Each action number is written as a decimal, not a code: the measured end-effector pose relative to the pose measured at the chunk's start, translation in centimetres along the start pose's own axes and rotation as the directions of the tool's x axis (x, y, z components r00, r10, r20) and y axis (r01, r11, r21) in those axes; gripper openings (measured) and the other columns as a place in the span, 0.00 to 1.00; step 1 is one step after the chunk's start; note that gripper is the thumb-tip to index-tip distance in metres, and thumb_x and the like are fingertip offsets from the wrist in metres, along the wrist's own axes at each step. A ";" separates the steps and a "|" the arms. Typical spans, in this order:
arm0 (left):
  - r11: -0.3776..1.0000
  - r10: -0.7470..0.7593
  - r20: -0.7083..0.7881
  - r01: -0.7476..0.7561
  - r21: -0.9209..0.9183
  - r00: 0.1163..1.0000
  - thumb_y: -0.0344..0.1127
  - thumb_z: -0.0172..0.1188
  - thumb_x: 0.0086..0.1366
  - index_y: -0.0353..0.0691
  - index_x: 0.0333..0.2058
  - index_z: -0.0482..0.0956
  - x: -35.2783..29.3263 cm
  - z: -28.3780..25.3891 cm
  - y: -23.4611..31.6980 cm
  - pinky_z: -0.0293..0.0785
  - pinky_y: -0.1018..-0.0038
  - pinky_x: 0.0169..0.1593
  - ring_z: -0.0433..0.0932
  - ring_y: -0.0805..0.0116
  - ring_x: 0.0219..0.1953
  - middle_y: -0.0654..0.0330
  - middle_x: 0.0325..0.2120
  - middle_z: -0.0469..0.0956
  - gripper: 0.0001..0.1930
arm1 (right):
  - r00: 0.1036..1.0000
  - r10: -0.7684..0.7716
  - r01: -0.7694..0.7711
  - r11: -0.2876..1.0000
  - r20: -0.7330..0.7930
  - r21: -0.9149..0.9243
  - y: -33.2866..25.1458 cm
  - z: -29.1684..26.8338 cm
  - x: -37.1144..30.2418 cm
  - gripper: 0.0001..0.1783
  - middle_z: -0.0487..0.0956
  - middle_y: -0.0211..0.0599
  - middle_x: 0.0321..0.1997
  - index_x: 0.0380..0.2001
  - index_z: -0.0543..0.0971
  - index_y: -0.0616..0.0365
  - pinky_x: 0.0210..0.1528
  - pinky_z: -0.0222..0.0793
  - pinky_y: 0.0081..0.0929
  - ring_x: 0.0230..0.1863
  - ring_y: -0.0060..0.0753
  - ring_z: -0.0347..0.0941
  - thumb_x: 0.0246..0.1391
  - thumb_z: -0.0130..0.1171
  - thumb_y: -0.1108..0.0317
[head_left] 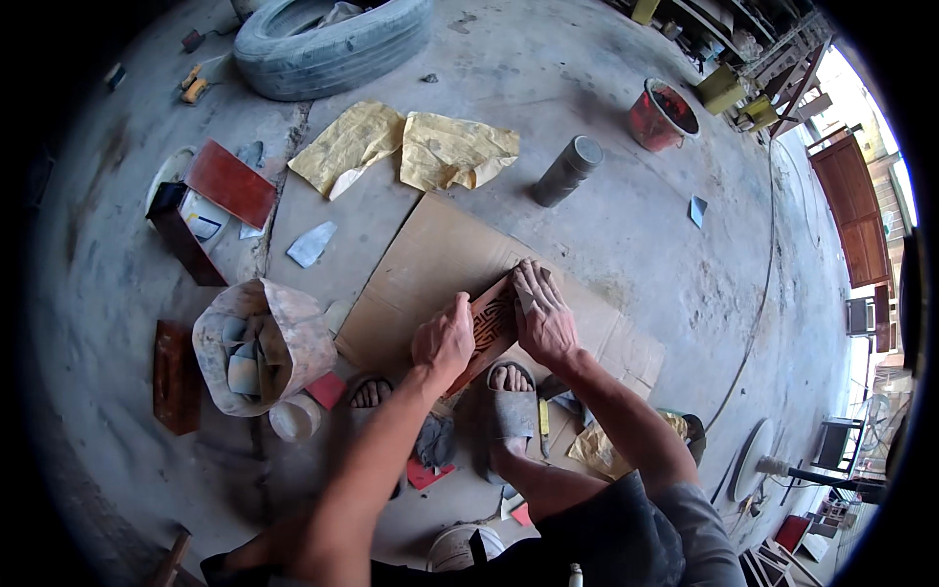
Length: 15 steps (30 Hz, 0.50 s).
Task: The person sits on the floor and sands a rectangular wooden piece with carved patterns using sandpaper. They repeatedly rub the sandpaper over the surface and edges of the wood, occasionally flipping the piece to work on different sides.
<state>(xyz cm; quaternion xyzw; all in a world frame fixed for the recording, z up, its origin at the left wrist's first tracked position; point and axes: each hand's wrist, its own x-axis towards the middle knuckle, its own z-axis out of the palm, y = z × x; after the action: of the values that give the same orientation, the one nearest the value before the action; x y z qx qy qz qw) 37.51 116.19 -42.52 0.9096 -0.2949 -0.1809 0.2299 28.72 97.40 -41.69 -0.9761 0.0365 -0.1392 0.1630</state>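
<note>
A reddish-brown wooden piece with a dark fretwork pattern (pixel 492 325) is tilted between my hands above a flat cardboard sheet (pixel 416 259). My left hand (pixel 446 340) is closed round its left edge, near my feet. Over its far right end lies my right hand (pixel 545 315), fingers together and pressing down. Under those fingers shows a small pale scrap that looks like sandpaper (pixel 525 296). The wood's near end runs down between my sandalled feet, partly hidden by my left hand.
A whitish sack of sandpaper scraps (pixel 315 333) stands left, beside a brown wooden piece (pixel 176 377). Beyond are red-brown boards (pixel 232 184), yellowed paper sheets (pixel 458 152), a grey cylinder (pixel 567 173), a red-stained bucket (pixel 650 119) and a tyre (pixel 333 59). A fan (pixel 753 460) stands right.
</note>
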 end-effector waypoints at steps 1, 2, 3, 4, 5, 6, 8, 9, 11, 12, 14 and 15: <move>0.995 -0.021 0.050 0.026 -0.100 0.999 0.40 0.50 0.75 0.39 0.54 0.70 0.2 -0.6 -0.1 0.79 0.46 0.41 0.82 0.36 0.38 0.41 0.39 0.84 0.15 | 1.000 0.004 -0.004 1.000 0.015 -0.002 -0.1 0.1 0.0 0.33 0.65 0.59 0.73 0.66 0.68 0.70 0.79 0.50 0.46 0.76 0.55 0.59 0.56 0.55 0.75; 0.991 0.038 0.081 -0.027 -0.129 0.996 0.42 0.51 0.75 0.39 0.52 0.72 0.6 -1.1 -0.9 0.78 0.46 0.44 0.82 0.36 0.40 0.41 0.40 0.83 0.15 | 1.000 0.006 -0.006 1.000 0.030 -0.004 0.2 -0.2 0.0 0.33 0.65 0.58 0.74 0.66 0.68 0.70 0.80 0.48 0.46 0.77 0.54 0.57 0.57 0.54 0.74; 0.987 0.086 0.113 -0.069 -0.146 0.990 0.43 0.52 0.74 0.38 0.51 0.73 0.9 -1.8 -2.8 0.78 0.46 0.46 0.81 0.36 0.42 0.41 0.40 0.83 0.16 | 0.999 0.005 -0.006 1.000 0.043 0.012 -0.1 0.2 0.2 0.33 0.64 0.58 0.74 0.67 0.68 0.70 0.80 0.47 0.45 0.78 0.53 0.56 0.57 0.53 0.73; 0.978 0.132 0.148 -0.105 -0.177 0.980 0.45 0.54 0.74 0.37 0.50 0.75 0.8 -3.2 -3.7 0.77 0.46 0.48 0.81 0.37 0.44 0.40 0.41 0.83 0.17 | 0.998 0.009 -0.009 1.000 0.059 -0.003 0.0 0.4 0.1 0.33 0.64 0.58 0.74 0.67 0.67 0.70 0.81 0.47 0.45 0.78 0.53 0.55 0.57 0.53 0.73; 0.990 0.086 0.260 -0.053 -0.133 0.962 0.47 0.55 0.73 0.33 0.52 0.78 0.7 -4.6 -4.9 0.73 0.53 0.58 0.76 0.39 0.55 0.38 0.48 0.80 0.21 | 0.998 -0.005 0.006 1.000 0.055 -0.005 0.3 0.6 0.3 0.33 0.64 0.59 0.74 0.67 0.67 0.71 0.81 0.47 0.45 0.78 0.53 0.55 0.57 0.53 0.74; 0.991 0.130 0.310 -0.111 -0.077 0.942 0.45 0.55 0.73 0.33 0.52 0.79 0.3 -7.6 -3.4 0.73 0.54 0.59 0.76 0.41 0.56 0.40 0.48 0.81 0.21 | 0.998 -0.002 0.004 0.999 0.058 -0.035 1.5 0.0 -0.4 0.34 0.64 0.59 0.74 0.67 0.67 0.71 0.81 0.47 0.45 0.78 0.53 0.55 0.56 0.53 0.74; 0.991 0.118 0.329 -0.090 -0.099 0.937 0.43 0.57 0.72 0.32 0.51 0.80 -0.7 -10.5 -5.1 0.74 0.56 0.58 0.78 0.43 0.55 0.40 0.48 0.81 0.19 | 0.997 -0.011 0.012 1.000 0.080 -0.014 0.9 -0.4 -0.1 0.35 0.63 0.59 0.75 0.68 0.66 0.71 0.80 0.47 0.46 0.79 0.53 0.54 0.56 0.53 0.76; 0.988 0.099 0.297 -0.057 -0.146 0.950 0.42 0.58 0.71 0.31 0.51 0.80 -1.3 -10.8 -6.2 0.74 0.58 0.58 0.79 0.46 0.54 0.41 0.48 0.82 0.19 | 0.995 -0.013 0.012 1.000 0.095 0.012 0.5 -0.5 -0.1 0.34 0.62 0.58 0.75 0.68 0.65 0.71 0.80 0.48 0.46 0.79 0.54 0.54 0.56 0.53 0.77; 0.965 0.086 0.235 -0.022 -0.260 0.968 0.41 0.59 0.71 0.31 0.51 0.81 -1.9 -9.8 -7.6 0.76 0.61 0.56 0.81 0.50 0.53 0.42 0.47 0.83 0.19 | 0.991 -0.013 0.013 1.000 0.133 0.006 0.8 -1.0 0.0 0.35 0.60 0.58 0.76 0.69 0.65 0.70 0.81 0.46 0.44 0.79 0.51 0.52 0.57 0.54 0.74; 0.947 0.051 0.249 0.032 -0.320 0.967 0.40 0.60 0.71 0.31 0.50 0.81 -2.1 -9.4 -7.5 0.76 0.62 0.56 0.82 0.53 0.51 0.43 0.46 0.83 0.18 | 0.989 -0.030 0.033 0.999 0.143 -0.012 0.8 -1.1 0.1 0.35 0.61 0.58 0.76 0.69 0.65 0.70 0.81 0.46 0.43 0.79 0.52 0.52 0.57 0.54 0.74; 0.891 -0.009 0.286 0.138 -0.432 0.958 0.39 0.61 0.71 0.30 0.50 0.82 -1.9 -8.2 -6.5 0.77 0.66 0.54 0.84 0.58 0.49 0.45 0.44 0.85 0.18 | 0.985 -0.058 0.067 0.997 0.164 -0.049 1.1 -1.3 0.3 0.34 0.61 0.58 0.76 0.69 0.65 0.70 0.81 0.46 0.43 0.79 0.52 0.53 0.59 0.54 0.74; 0.875 0.034 0.308 0.120 -0.469 0.951 0.40 0.61 0.72 0.29 0.48 0.83 -1.5 -6.5 -7.0 0.78 0.67 0.52 0.84 0.66 0.46 0.48 0.42 0.86 0.18 | 0.981 -0.073 0.083 0.995 0.179 -0.046 1.2 -1.6 0.4 0.34 0.61 0.59 0.76 0.69 0.65 0.70 0.81 0.47 0.44 0.79 0.53 0.53 0.59 0.54 0.73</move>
<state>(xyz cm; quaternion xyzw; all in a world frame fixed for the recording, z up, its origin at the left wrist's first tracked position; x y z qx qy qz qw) 42.58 124.17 -40.54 0.7906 -0.2520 -0.3927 0.3965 28.65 95.75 -40.54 -0.9893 -0.0129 -0.0570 0.1339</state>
